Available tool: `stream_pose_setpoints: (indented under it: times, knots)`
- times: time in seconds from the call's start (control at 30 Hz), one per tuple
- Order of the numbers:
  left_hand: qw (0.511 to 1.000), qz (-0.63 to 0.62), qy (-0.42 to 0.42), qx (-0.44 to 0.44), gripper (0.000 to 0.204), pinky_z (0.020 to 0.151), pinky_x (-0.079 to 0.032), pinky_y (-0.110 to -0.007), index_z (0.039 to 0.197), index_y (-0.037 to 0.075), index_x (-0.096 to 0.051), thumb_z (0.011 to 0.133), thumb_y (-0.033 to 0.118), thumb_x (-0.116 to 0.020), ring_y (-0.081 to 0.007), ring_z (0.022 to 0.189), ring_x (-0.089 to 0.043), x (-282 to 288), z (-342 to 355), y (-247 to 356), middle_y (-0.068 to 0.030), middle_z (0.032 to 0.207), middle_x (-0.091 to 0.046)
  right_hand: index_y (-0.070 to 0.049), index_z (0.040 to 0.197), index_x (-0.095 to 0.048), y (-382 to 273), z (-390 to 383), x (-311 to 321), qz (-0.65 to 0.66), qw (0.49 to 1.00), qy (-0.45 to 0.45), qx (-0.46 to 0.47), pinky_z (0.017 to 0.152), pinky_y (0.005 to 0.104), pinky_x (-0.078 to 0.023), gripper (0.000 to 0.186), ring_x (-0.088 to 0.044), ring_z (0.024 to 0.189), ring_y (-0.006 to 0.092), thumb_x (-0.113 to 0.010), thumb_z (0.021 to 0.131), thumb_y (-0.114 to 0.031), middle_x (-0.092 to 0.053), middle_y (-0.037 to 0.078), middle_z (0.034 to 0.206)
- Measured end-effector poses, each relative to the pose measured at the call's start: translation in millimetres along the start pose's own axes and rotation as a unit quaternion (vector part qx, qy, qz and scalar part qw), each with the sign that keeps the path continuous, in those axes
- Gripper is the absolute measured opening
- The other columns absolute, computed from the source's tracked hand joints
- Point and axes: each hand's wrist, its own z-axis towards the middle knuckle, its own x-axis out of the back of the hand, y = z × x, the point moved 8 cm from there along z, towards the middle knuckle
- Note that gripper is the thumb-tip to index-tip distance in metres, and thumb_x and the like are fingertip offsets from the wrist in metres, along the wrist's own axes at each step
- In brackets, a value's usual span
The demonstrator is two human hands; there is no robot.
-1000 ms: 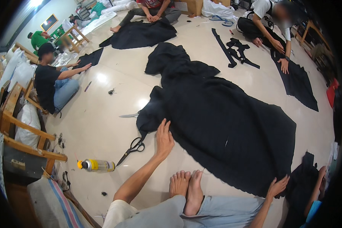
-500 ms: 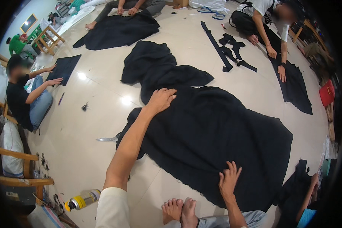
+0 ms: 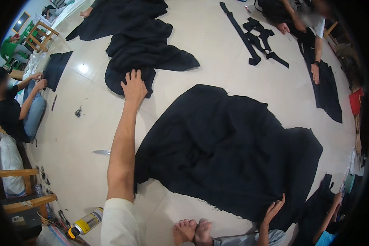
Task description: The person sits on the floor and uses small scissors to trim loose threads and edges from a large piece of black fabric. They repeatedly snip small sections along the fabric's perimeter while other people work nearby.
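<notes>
The person's own body is mostly lying outside the picture: only a white sleeve, a long bare forearm and the bare feet [image 3: 194,231] at the lower edge are showing. The left hand [image 3: 134,87] is reaching far forward with fingers spread wide and flat, pressing on the near edge of a crumpled black cloth [image 3: 145,57] and grasping nothing. The right hand [image 3: 273,208] is lying open, fingers loosely apart, on the near hem of the big black fabric sheet [image 3: 233,147], which is spreading over the floor between the two hands; its lower right corner is running under another dark piece and is hard to follow. A blade-like metal tool [image 3: 101,152] is lying left of the forearm, too small to identify with certainty, and a yellow spray can [image 3: 86,222] is lying on its side near the sleeve. The pale glossy tiled floor [image 3: 217,53] is catching a bright glare spot. Black strips [image 3: 256,39] are lying at the far side near a seated person who is half cut off by the rim, one hand pressing on more dark cloth. Another person [image 3: 12,108] is sitting at the left beside wooden furniture [image 3: 20,201], handling a dark piece.
</notes>
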Motion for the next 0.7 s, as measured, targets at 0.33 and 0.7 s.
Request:
stream_pose_setpoints:
  times: [0.33, 0.7]
  knots:
    - [0.993, 0.045, -0.025, -0.103, 0.041, 0.121, -0.029, -0.059, 0.130, 0.003, -0.060, 0.089, 0.001, -0.063, -0.0362, 0.147, -0.040, 61.4, -130.3, -80.3, -0.0126, 0.154, -0.052, 0.008, 0.117, -0.051, -7.8, -1.0, 3.3, -0.014, 0.998, 0.047, 0.048, 0.109, 0.0436, -0.040, 0.028, -0.052, 0.126, 0.0391, -0.040, 0.112, -0.018, -0.043, 0.022, 0.159]
    - [0.932, -0.126, -0.340, -0.028, 0.048, 0.089, -0.053, -0.059, 0.120, -0.001, -0.064, 0.089, 0.031, -0.081, -0.0487, 0.099, -0.071, 53.3, -254.8, 16.8, -0.0290, 0.098, -0.074, 0.003, 0.100, -0.052, -42.6, 18.0, 5.2, 0.095, 0.995, 0.001, -0.005, 0.117, 0.0491, -0.034, 0.009, -0.046, 0.137, 0.0435, -0.055, 0.092, 0.001, -0.044, 0.026, 0.157]
